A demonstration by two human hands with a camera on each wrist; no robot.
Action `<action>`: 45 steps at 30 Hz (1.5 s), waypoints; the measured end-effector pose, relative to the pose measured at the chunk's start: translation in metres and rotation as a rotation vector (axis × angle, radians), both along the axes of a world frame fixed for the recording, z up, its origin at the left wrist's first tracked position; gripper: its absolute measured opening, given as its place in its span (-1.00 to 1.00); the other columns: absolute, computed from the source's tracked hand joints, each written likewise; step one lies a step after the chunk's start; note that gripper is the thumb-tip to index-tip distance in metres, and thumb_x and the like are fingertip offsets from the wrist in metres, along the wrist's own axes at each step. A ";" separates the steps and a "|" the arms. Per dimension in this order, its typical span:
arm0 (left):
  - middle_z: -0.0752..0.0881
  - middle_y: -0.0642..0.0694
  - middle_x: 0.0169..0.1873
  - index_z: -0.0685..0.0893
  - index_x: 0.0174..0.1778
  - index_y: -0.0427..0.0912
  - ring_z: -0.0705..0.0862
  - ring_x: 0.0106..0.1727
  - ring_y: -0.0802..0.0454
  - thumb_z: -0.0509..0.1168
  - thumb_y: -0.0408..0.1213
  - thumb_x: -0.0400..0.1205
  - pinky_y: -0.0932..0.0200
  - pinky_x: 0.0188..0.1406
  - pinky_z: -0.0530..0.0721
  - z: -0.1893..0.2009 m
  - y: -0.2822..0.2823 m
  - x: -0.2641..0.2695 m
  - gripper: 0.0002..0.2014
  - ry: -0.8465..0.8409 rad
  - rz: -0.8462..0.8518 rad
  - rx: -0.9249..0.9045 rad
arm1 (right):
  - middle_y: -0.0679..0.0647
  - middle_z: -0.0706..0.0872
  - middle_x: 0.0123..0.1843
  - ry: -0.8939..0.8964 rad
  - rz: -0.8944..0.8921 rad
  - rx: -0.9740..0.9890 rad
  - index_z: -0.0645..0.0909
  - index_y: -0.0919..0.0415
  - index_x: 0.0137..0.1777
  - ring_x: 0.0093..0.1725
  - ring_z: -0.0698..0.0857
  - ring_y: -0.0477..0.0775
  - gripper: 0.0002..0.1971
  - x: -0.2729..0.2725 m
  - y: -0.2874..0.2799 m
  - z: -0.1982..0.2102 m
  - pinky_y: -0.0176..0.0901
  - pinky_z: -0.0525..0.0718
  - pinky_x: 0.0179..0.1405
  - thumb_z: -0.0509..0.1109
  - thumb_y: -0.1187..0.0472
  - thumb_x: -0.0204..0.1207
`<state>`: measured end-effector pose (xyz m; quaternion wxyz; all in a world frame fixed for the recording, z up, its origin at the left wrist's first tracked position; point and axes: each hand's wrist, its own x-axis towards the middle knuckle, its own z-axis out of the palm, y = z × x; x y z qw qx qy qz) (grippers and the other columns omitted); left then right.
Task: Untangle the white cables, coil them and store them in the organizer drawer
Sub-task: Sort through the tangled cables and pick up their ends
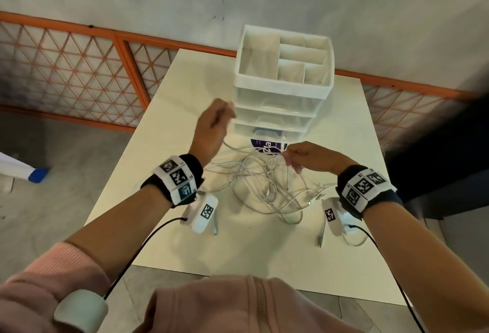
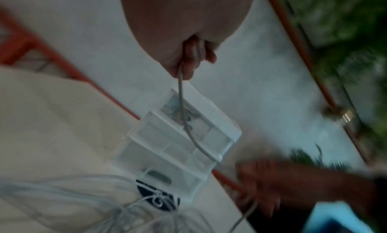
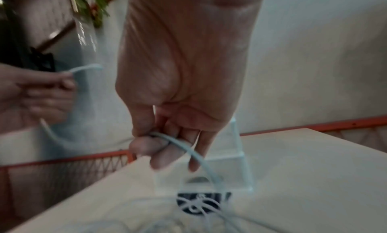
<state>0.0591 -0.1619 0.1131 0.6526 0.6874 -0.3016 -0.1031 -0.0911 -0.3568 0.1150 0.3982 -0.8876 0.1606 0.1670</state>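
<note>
The white cables (image 1: 267, 187) lie tangled on the desk (image 1: 185, 81) before the organizer (image 1: 283, 78) (drawers all closed). The left hand (image 1: 211, 128) pinches one strand, raised; the right hand (image 1: 307, 156) pinches another. Both wrist views are blurred, and which strand is which is lost in the knot.

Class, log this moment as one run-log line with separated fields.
left hand: pinches raised cable | right hand: pinches cable | white cables: tangled on table | organizer: drawers closed
</note>
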 end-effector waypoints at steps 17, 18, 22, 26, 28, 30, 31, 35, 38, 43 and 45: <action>0.46 0.13 -0.57 0.60 -0.26 -0.21 0.47 -0.53 0.33 0.15 -0.24 0.74 0.38 -0.48 0.29 0.001 -0.001 0.029 -0.72 -0.274 0.140 0.223 | 0.10 0.45 -0.50 -0.191 -0.249 0.081 0.59 0.28 -0.24 -0.48 0.42 -0.05 -0.59 -0.035 -0.028 0.023 -0.25 0.44 -0.33 0.17 -0.02 0.67; 0.51 0.12 -0.53 0.63 -0.25 -0.25 0.49 -0.50 0.28 0.16 -0.24 0.74 0.32 -0.45 0.30 -0.001 0.003 0.033 -0.71 -0.278 0.193 0.259 | 0.12 0.46 -0.49 -0.149 -0.255 0.036 0.58 0.28 -0.26 -0.47 0.45 -0.04 -0.59 -0.041 -0.034 0.018 -0.25 0.46 -0.30 0.17 -0.01 0.68; 0.66 -0.12 -0.37 0.70 0.02 -0.33 0.54 -0.27 -0.02 0.28 -0.24 0.67 0.21 -0.21 0.38 -0.017 0.005 0.034 -0.79 -0.146 0.264 0.410 | 0.09 0.45 -0.45 -0.065 -0.260 0.011 0.59 0.30 -0.21 -0.45 0.45 0.02 -0.65 -0.044 -0.037 0.017 -0.28 0.49 -0.36 0.13 0.13 0.72; 0.51 0.06 -0.48 0.63 0.11 -0.27 0.46 -0.52 0.23 0.25 -0.29 0.67 0.20 -0.28 0.41 -0.017 -0.010 0.008 -0.83 -0.057 0.263 0.215 | 0.00 0.49 -0.44 -0.087 -0.114 -0.089 0.69 0.29 -0.15 -0.49 0.43 -0.09 -0.68 -0.018 -0.013 0.036 -0.38 0.41 -0.44 0.20 0.12 0.69; 0.50 0.09 -0.46 0.54 0.16 -0.27 0.41 -0.55 0.20 0.11 -0.29 0.74 0.14 -0.37 0.40 0.001 -0.021 -0.009 -0.82 -0.074 0.175 0.046 | -0.19 0.54 -0.52 -0.169 -0.056 -0.126 0.74 0.28 -0.14 -0.54 0.48 -0.22 -0.69 -0.003 0.000 0.057 -0.48 0.39 -0.46 0.22 0.15 0.68; 0.57 0.04 -0.34 0.49 0.24 -0.22 0.53 -0.37 0.14 0.01 -0.32 0.78 0.21 -0.23 0.49 0.026 -0.030 -0.024 -0.79 -0.202 0.020 -0.044 | -0.20 0.49 -0.61 -0.253 -0.008 -0.128 0.74 0.22 -0.16 -0.60 0.43 -0.23 -0.67 0.009 0.013 0.082 -0.49 0.33 -0.51 0.21 0.11 0.69; 0.63 -0.02 -0.23 0.51 0.26 -0.21 0.60 -0.21 0.14 -0.01 -0.33 0.78 0.29 -0.09 0.52 0.035 -0.034 -0.030 -0.76 -0.266 -0.061 -0.058 | -0.17 0.44 -0.63 -0.298 0.001 -0.114 0.72 0.18 -0.17 -0.62 0.39 -0.22 -0.67 0.014 0.017 0.095 -0.50 0.31 -0.53 0.20 0.09 0.69; 0.62 0.04 -0.28 0.56 -0.06 -0.11 0.60 -0.23 0.13 0.00 -0.20 0.79 0.13 -0.08 0.55 0.048 -0.043 -0.041 -0.75 -0.314 -0.246 0.006 | -0.19 0.46 -0.67 -0.446 -0.071 -0.068 0.69 0.20 -0.19 -0.60 0.35 -0.22 -0.68 0.019 0.021 0.127 -0.55 0.34 -0.52 0.20 0.09 0.69; 0.50 0.16 -0.44 0.50 -0.16 -0.17 0.47 -0.41 0.24 0.08 -0.19 0.76 0.17 -0.32 0.43 0.040 -0.038 -0.031 -0.77 -0.430 -0.147 0.074 | -0.26 0.50 -0.64 -0.405 -0.116 0.009 0.65 0.27 -0.16 -0.57 0.38 -0.26 -0.70 0.006 0.015 0.109 -0.54 0.36 -0.51 0.25 0.07 0.66; 0.47 0.19 -0.42 0.50 -0.12 -0.28 0.46 -0.44 0.33 0.03 -0.27 0.77 0.35 -0.37 0.37 0.042 -0.022 -0.008 -0.76 -0.390 0.189 -0.014 | 0.02 0.56 -0.43 -0.216 -0.156 -0.019 0.61 0.18 -0.27 -0.32 0.56 0.07 -0.71 -0.027 -0.019 0.020 -0.30 0.54 -0.21 0.23 0.16 0.67; 0.50 0.21 -0.35 0.46 -0.10 -0.19 0.48 -0.36 0.36 0.01 -0.28 0.77 0.27 -0.27 0.42 0.044 -0.016 0.003 -0.81 -0.366 0.286 -0.086 | -0.03 0.64 -0.37 -0.104 -0.224 -0.068 0.60 0.06 -0.36 -0.18 0.67 0.13 -0.65 -0.041 -0.036 -0.018 -0.08 0.59 0.08 0.21 0.25 0.68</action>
